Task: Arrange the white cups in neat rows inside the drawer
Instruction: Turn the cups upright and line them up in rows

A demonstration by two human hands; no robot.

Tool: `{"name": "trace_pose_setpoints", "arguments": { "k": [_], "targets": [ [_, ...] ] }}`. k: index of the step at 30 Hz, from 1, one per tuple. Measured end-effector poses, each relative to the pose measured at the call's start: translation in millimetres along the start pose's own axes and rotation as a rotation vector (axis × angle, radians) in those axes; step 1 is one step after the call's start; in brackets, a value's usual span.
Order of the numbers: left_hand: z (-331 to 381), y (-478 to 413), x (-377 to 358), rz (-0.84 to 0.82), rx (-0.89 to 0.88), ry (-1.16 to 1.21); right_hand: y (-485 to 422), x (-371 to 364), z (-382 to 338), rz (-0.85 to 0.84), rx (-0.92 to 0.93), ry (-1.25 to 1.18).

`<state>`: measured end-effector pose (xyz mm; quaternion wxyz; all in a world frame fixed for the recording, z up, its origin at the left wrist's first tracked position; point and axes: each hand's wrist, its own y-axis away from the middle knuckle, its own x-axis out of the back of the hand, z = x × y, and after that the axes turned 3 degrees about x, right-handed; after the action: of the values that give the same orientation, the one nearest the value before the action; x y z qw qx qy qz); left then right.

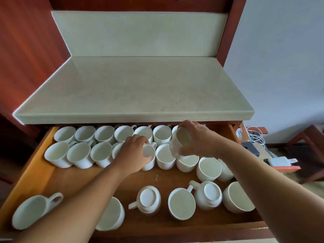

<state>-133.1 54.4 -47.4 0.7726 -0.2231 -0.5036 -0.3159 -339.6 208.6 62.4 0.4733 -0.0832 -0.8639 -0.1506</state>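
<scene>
The open wooden drawer (52, 174) holds many white cups. Two rows of upright cups (84, 134) run along its back. My left hand (135, 153) grips a cup (149, 155) standing in the second row. My right hand (198, 139) holds another cup (180, 142) tilted on its side, lifted above the second row near the right end. Several loose cups (182, 203) lie scattered along the drawer's front, two of them upside down (149, 199).
A pale stone countertop (136, 90) overhangs the drawer's back row. Bare drawer floor (87, 178) lies between the rows and the front cups. To the right, outside the drawer, a low wooden stand carries white cables (256, 135) and a charger (278, 161).
</scene>
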Motion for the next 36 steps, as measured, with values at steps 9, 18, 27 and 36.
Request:
{"name": "trace_pose_setpoints", "arguments": {
  "k": [9, 18, 27, 36],
  "targets": [
    [-66, 41, 50, -0.022, 0.088, 0.046, -23, -95, -90, -0.1, 0.207, 0.125],
    [-99, 70, 55, -0.111, 0.074, 0.005, -34, -164, -120, -0.12, 0.233, 0.251],
    [-73, 36, 52, -0.072, -0.033, 0.122, -36, -197, -120, -0.11, 0.148, 0.33],
    [-35, 1, 36, -0.189, -0.167, -0.013, -10, -132, -83, -0.11, 0.078, 0.176]
  ]
}}
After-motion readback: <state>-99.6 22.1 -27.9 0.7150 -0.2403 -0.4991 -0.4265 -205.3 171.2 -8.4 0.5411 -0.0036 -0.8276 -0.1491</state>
